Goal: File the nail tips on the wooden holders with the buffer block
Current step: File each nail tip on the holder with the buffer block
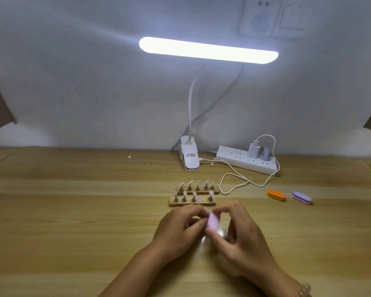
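Far wooden holder [215, 191]: five clear nail tips [207, 181]; near wooden holder [201, 204]: four. We see the right hand [244, 243] pinching an oval pink buffer block [212, 220]; we cannot tell the left hand [176, 230] grip.

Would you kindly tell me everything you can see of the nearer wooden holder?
The nearer wooden holder is a pale wood bar lying flat on the table, close in front of the second holder. Four small dark stands rise from it, each bearing a clear nail tip; one spot shows only a round silvery disc.
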